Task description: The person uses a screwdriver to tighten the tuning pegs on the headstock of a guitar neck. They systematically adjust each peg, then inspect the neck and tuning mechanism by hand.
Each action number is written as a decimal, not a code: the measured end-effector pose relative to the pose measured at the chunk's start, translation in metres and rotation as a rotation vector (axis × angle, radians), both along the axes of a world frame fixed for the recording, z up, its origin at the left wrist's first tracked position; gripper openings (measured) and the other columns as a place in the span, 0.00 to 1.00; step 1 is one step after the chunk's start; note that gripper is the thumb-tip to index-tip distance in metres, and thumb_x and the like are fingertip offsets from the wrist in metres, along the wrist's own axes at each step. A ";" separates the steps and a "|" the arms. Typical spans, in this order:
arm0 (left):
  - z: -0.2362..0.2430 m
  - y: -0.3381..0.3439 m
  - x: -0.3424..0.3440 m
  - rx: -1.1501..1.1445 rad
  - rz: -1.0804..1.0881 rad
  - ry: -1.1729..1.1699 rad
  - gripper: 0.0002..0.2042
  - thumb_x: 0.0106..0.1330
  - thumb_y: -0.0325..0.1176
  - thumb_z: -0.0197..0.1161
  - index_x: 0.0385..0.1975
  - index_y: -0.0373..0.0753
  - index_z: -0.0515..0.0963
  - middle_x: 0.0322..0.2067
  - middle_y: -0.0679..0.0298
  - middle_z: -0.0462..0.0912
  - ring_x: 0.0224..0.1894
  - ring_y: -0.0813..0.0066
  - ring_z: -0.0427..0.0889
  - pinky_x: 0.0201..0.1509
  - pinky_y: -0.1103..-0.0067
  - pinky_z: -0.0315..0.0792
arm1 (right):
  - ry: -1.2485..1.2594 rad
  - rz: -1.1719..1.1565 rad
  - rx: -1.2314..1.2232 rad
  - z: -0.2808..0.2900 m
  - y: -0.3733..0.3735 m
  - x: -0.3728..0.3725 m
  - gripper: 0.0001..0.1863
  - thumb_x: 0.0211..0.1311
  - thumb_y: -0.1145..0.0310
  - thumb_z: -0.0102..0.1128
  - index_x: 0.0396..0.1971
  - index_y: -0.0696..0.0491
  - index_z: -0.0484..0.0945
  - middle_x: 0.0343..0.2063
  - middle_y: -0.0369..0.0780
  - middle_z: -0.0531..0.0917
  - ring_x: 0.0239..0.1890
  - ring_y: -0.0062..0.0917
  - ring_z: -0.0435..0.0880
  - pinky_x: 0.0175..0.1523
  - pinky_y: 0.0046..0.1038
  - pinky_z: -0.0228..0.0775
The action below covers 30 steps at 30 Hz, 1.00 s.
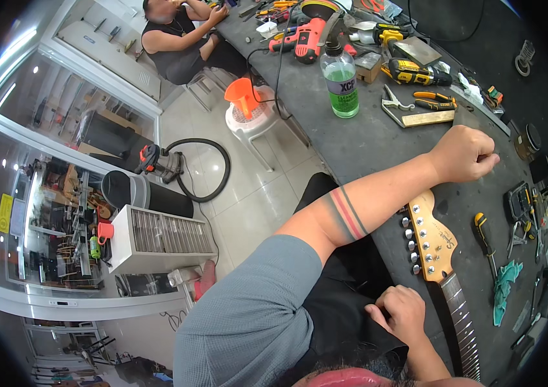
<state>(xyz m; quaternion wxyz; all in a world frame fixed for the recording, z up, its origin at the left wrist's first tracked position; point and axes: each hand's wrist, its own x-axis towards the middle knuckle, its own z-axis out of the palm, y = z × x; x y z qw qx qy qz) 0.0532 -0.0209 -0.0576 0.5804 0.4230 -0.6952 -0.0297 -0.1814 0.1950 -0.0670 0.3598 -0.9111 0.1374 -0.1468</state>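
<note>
My left arm reaches across to the right over the dark workbench (377, 148). At its end my left hand (464, 155) is closed in a fist above the bench; what it holds, if anything, is hidden. Just below lies the light wooden headstock (432, 242) of a guitar, with metal tuners along its left edge. Its dark fretted neck (459, 316) runs toward the lower edge. Left of the neck, close to my black apron, my right hand (403, 316) is curled with the thumb toward the left. Whatever its fingers may hold does not show.
A bottle of green liquid (340, 87), a red heat gun (306, 42), a yellow-black drill (416, 72) and orange-handled pliers (435, 100) lie farther back. At right are a screwdriver (482, 232) and a teal cloth (506, 284). Another person (177, 45) sits at far left, near a white stool (254, 122).
</note>
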 end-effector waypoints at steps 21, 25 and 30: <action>-0.003 -0.001 0.002 -0.010 0.019 -0.014 0.18 0.67 0.36 0.73 0.19 0.36 0.74 0.20 0.56 0.78 0.25 0.51 0.80 0.31 0.60 0.72 | -0.011 0.005 -0.036 0.001 0.003 0.003 0.18 0.58 0.61 0.85 0.27 0.50 0.80 0.26 0.36 0.81 0.30 0.34 0.83 0.38 0.37 0.69; 0.000 -0.002 0.001 0.001 0.007 -0.037 0.18 0.67 0.37 0.74 0.19 0.37 0.75 0.21 0.55 0.79 0.26 0.50 0.81 0.32 0.59 0.73 | -0.046 -0.003 -0.018 0.004 0.004 0.004 0.13 0.61 0.65 0.83 0.35 0.49 0.82 0.28 0.36 0.83 0.32 0.34 0.84 0.39 0.37 0.71; -0.004 -0.002 0.002 0.037 -0.031 0.016 0.20 0.70 0.43 0.77 0.23 0.36 0.77 0.21 0.54 0.78 0.26 0.55 0.78 0.32 0.62 0.73 | -0.012 0.030 -0.092 0.005 -0.003 0.001 0.14 0.63 0.69 0.76 0.47 0.49 0.83 0.37 0.37 0.85 0.41 0.36 0.86 0.45 0.38 0.75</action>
